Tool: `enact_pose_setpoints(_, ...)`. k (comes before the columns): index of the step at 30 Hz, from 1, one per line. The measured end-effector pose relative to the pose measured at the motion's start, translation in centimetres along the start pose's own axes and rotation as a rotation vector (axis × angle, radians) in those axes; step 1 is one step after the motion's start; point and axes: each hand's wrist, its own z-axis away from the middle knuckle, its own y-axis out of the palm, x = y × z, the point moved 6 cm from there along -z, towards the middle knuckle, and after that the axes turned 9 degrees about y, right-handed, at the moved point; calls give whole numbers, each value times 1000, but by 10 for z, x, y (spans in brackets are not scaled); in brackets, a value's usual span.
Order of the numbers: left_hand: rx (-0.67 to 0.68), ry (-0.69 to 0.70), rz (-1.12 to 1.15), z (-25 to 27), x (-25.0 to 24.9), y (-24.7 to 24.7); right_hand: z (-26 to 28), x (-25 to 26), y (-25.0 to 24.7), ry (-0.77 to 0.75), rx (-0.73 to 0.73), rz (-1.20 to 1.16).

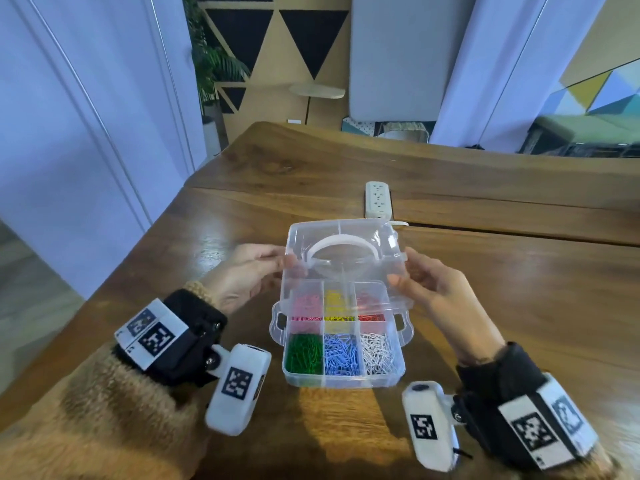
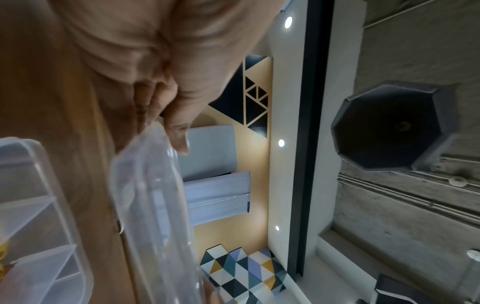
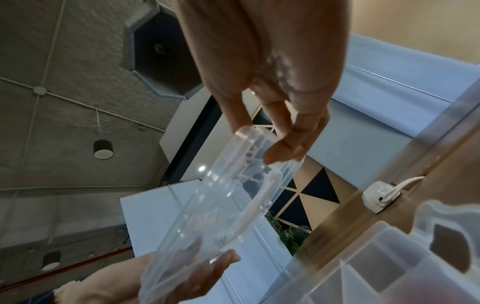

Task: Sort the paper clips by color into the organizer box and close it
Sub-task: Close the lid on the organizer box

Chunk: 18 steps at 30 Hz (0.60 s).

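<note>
Clips point(image 1: 341, 353) sorted by colour in organizer box point(image 1: 401, 365); both hands point(image 1: 249, 275) point(image 1: 429, 289) pinching clear lid point(image 1: 346, 251) above it; seating, latching left.

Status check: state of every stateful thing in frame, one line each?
Clear plastic organizer box: open, six compartments filled with colour-sorted clips.
Clear plastic lid with white handle: off the box, held tilted above its far half.
Left hand: grips the lid's left edge.
Right hand: grips the lid's right edge.
White side latches: unfastened.
White power strip: lying on the wooden table, sockets empty.
</note>
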Motion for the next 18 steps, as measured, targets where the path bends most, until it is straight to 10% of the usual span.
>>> enact_pose_setpoints(12,400,53,-221,67,28,19,36,-43,5,55,-209,107)
enact_pose_setpoints(18,404,21,-805,62,43,11,40,-48,9,51,-249,167)
